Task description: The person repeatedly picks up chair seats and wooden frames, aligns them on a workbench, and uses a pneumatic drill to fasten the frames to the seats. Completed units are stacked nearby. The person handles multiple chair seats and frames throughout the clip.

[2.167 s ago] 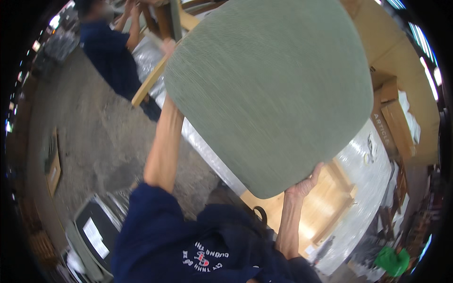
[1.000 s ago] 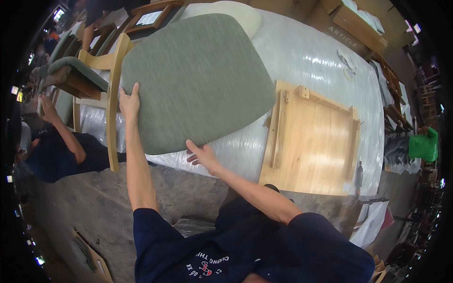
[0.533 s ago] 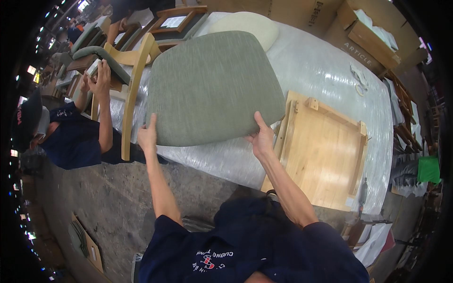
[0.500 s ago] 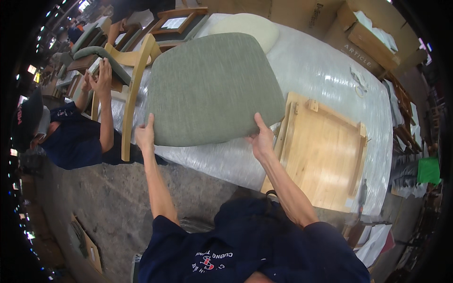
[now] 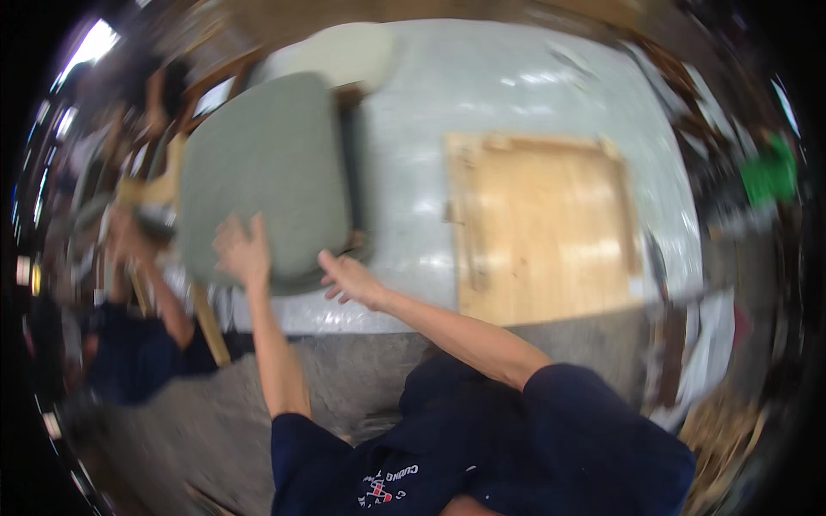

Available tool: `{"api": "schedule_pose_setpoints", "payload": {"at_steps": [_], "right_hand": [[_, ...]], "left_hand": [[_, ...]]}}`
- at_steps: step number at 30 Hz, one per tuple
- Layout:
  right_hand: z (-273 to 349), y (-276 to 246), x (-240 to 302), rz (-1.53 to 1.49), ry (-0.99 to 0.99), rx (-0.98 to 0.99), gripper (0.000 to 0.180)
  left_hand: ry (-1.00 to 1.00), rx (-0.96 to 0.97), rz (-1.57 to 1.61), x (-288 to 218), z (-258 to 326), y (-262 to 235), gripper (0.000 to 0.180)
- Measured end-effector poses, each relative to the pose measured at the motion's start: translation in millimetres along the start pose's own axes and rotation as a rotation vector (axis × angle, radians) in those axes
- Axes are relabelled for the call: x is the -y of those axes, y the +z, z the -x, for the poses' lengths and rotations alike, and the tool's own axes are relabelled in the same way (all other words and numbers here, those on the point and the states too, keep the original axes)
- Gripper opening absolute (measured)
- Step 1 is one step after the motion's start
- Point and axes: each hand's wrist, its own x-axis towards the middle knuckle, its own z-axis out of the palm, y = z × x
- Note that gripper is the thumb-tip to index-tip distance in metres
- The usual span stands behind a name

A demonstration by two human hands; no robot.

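On the left part of the shiny worktop [image 5: 413, 172]: grey-green cushion [image 5: 262, 163], lying there or held just above, blur hides which. Darker part with brown ends shows along its right side. Left hand [image 5: 243, 249]: fingers spread over the cushion's near edge, contact unclear. Right hand [image 5: 354, 279]: grip unclenched, fingers apart, just beside the near right corner; can't tell if touching. Pale round pad [image 5: 357, 52] behind, wooden panel [image 5: 542, 232] well apart to the right. Risk, as judged: neither grip looks closed around the cushion, so a push with spread fingers could skid it over the slick-looking surface into the pale wood bar [image 5: 211, 327] and mark the fabric. Co-worker's hand [image 5: 129, 236] nearby, so a bump is possible. Containers: none clear; brown cardboard [image 5: 482, 10] at top edge too blurred to tell box or contents.
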Motion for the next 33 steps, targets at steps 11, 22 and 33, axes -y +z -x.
{"api": "schedule_pose_setpoints", "payload": {"at_steps": [11, 22, 33], "right_hand": [[449.8, -281.3, -228.3, 0.258, 0.080, -1.483, 0.060], [814.4, 24.0, -565.4, -0.765, 1.056, -2.739, 0.071], [690.7, 288.2, -679.8, -1.596, 1.455, -2.183, 0.123]], "left_hand": [[0.478, -0.196, 0.095, -22.5, -11.3, 41.2, 0.055], [0.755, 0.209, 0.404, -299.7, 232.1, -21.2, 0.056], [1.554, 0.563, 0.075, -407.3, 460.3, -76.6, 0.079]]}}
